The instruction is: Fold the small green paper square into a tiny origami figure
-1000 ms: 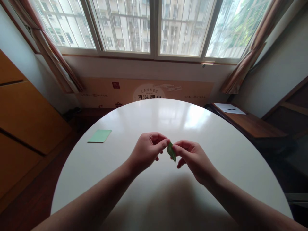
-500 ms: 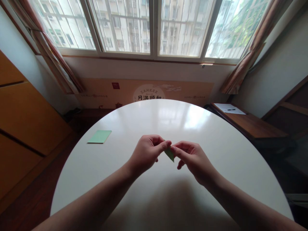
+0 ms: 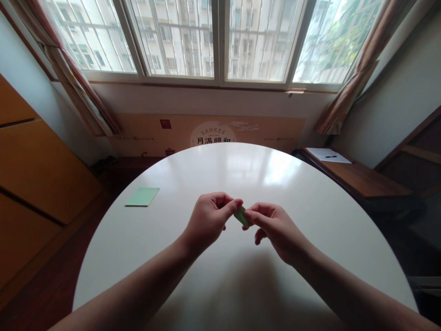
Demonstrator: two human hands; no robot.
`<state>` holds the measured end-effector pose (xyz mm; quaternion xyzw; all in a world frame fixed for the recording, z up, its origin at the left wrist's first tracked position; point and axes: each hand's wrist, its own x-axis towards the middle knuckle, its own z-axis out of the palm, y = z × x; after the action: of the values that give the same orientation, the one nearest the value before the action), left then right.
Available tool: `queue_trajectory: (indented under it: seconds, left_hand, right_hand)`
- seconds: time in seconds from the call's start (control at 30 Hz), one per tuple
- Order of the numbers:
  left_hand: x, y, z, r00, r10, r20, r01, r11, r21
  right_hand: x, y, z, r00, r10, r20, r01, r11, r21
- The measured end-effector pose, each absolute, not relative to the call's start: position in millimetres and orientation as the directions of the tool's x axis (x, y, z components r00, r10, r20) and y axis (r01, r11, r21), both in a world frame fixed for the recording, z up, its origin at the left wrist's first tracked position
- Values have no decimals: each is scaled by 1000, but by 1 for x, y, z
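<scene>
A small piece of folded green paper (image 3: 241, 217) is held above the table between my two hands. My left hand (image 3: 214, 215) pinches its upper left part between thumb and fingers. On the other side, my right hand (image 3: 269, 223) grips its right edge with thumb and forefinger, the lower fingers curled loosely. The fingertips cover part of the paper, so its full folded shape is hidden. A light green stack of square paper (image 3: 143, 196) lies flat on the table's left side, apart from both hands.
The round white table (image 3: 193, 285) has a curved rim before a wall with a printed panel (image 3: 144, 133). A wooden side table (image 3: 372, 177) to the right carries a white sheet (image 3: 317, 154) with a dark pen (image 3: 330, 156). An orange-brown cabinet (image 3: 41, 170) stands at left.
The folded green paper has turned between my fingers and shifted slightly left. My left thumb has slid over it and back a little. Both hands keep their pinch.
</scene>
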<state>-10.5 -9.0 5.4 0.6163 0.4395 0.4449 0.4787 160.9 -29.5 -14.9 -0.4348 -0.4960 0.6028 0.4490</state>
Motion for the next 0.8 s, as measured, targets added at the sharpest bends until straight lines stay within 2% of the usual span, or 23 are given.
queue_trajectory:
  seconds: [0.23,0.4,0.6,0.8]
  left_hand:
    - [-8,-12,1,201,970,139,120,-165,979]
    - [-7,-11,0,179,974,142,109,-163,981]
    - [-8,-9,0,156,977,146,100,-163,982]
    - [-15,-2,4,34,986,165,47,-167,985]
  right_hand:
    - [159,-29,-12,-213,970,-120,-146,-153,-977]
    - [162,-28,-12,-225,961,-163,-44,-178,-983]
    - [163,-26,-16,-260,956,-139,61,-127,-990]
    - [161,-26,-17,-274,955,-114,207,-57,-977]
